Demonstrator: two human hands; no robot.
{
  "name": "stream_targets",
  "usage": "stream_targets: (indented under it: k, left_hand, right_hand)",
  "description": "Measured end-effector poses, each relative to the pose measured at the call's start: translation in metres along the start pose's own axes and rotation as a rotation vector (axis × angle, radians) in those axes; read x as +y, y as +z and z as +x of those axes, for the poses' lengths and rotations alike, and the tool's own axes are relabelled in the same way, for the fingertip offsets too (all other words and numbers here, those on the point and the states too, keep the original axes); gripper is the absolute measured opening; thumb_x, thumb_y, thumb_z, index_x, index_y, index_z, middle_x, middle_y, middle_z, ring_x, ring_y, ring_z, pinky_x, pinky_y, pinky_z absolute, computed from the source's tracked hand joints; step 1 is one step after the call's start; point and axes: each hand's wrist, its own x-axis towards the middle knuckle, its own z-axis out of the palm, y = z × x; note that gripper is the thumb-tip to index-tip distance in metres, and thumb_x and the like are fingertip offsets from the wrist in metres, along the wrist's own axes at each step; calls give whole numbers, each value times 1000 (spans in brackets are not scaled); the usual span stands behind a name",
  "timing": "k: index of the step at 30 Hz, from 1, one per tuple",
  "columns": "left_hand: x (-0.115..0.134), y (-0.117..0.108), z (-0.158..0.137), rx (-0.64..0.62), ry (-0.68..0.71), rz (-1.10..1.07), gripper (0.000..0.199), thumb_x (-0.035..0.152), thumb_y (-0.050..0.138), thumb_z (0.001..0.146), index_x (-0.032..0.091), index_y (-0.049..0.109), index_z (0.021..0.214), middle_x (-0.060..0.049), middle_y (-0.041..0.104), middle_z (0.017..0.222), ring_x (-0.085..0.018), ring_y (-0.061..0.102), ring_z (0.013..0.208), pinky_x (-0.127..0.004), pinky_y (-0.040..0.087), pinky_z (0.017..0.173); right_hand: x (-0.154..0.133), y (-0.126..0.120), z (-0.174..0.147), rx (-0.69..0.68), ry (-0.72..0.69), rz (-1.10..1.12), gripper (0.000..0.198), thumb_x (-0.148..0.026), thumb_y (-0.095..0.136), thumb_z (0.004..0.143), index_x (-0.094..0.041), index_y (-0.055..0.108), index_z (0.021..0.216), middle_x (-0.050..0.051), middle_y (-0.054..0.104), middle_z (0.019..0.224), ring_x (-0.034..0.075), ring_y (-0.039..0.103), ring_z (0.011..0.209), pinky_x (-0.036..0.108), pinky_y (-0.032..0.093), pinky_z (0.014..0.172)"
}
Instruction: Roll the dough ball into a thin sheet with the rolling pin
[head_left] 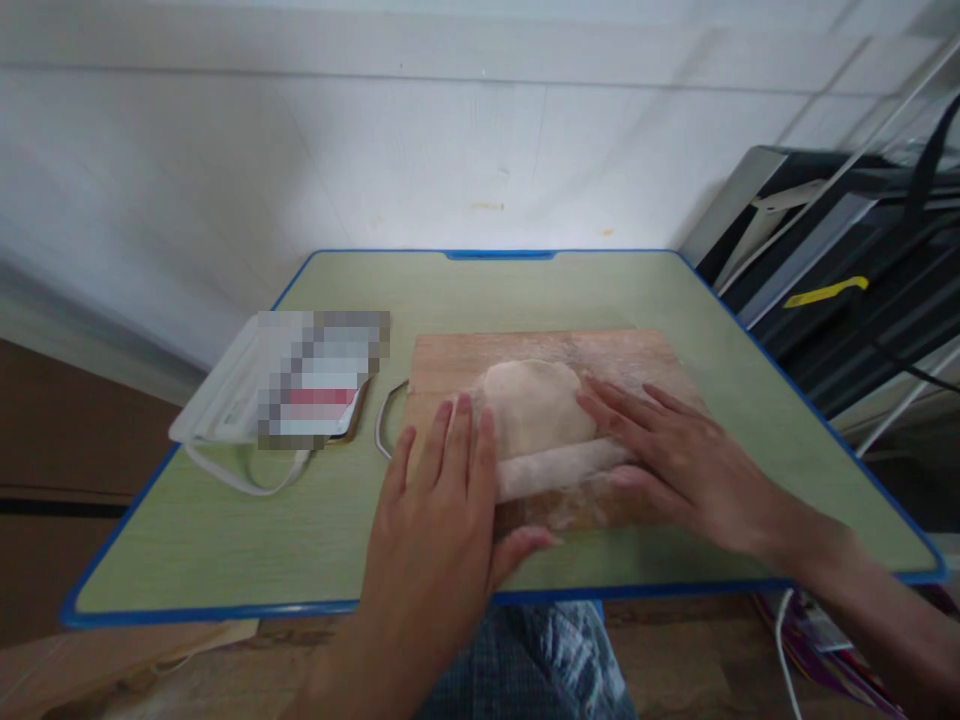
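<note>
A flattened round of pale dough lies on a floured wooden board. Across its near edge runs a flour-dusted rolling pin. My left hand rests flat over the pin's left end, fingers stretched forward and thumb out to the side. Over the right end lies my right hand, its fingers extended and slanting inward, with fingertips close to the dough's right edge. Both palms hide the ends of the pin. Neither hand wraps its fingers round it.
The board sits on a green table with a blue rim. To the left lie a white case with a strap and a pixelated phone-like item. A metal loop sticks out from the board's left side. Dark flat items lean at right.
</note>
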Motion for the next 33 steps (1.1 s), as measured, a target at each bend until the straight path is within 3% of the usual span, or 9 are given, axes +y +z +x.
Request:
stream_targets:
  k: [5, 8, 13, 17, 22, 29, 33]
  left_hand:
    - [-34, 1, 48, -127, 25, -51, 70, 57, 27, 91, 3, 37, 135, -21, 43, 138, -31, 38, 130, -45, 33, 104]
    - [-42, 0, 59, -169, 80, -49, 71, 56, 26, 92, 0, 34, 136, -21, 39, 141, -30, 31, 133, -43, 29, 107]
    - [-28, 0, 30, -136, 102, -23, 91, 71, 32, 82, -1, 33, 137, -24, 36, 142, -33, 32, 133, -48, 32, 105]
    - [-13, 1, -2, -11, 128, 58, 108, 82, 30, 71, -6, 37, 133, -27, 36, 140, -39, 37, 129, -52, 36, 101]
    - [-8, 5, -15, 42, 148, 87, 106, 80, 22, 75, -7, 40, 131, -28, 40, 136, -39, 42, 125, -53, 39, 97]
    - [-30, 0, 34, -138, 150, -6, 84, 68, 27, 85, 5, 30, 140, -19, 32, 146, -32, 27, 135, -50, 27, 107]
    - [-43, 3, 63, -215, 157, -82, 77, 62, 21, 90, 4, 27, 140, -18, 29, 147, -29, 23, 137, -42, 23, 110]
  right_hand:
    - [24, 0, 47, -34, 63, 81, 58, -50, 22, 94, -22, 21, 145, 9, 28, 148, 23, 19, 137, 51, 24, 108]
    - [25, 2, 52, -27, 109, 78, 61, -52, 20, 93, -19, 23, 144, 10, 28, 148, 23, 17, 137, 50, 23, 109]
    - [-4, 6, 16, 110, 140, -123, 63, -54, 21, 93, -17, 25, 144, 14, 31, 147, 24, 22, 137, 51, 26, 107]
    - [-36, 14, -18, 197, 150, -220, 62, -49, 28, 93, -15, 21, 145, 15, 39, 143, 23, 34, 132, 48, 34, 102]
    - [-52, 21, -34, 240, 169, -292, 64, -50, 29, 93, -13, 23, 144, 17, 41, 141, 26, 29, 134, 49, 33, 101]
    - [-16, 16, -1, 182, 177, -213, 57, -47, 25, 95, -16, 28, 142, 13, 39, 143, 23, 32, 133, 48, 31, 105]
    - [-3, 15, 14, 159, 225, -205, 56, -47, 21, 95, -16, 31, 141, 12, 36, 145, 25, 28, 135, 51, 29, 105]
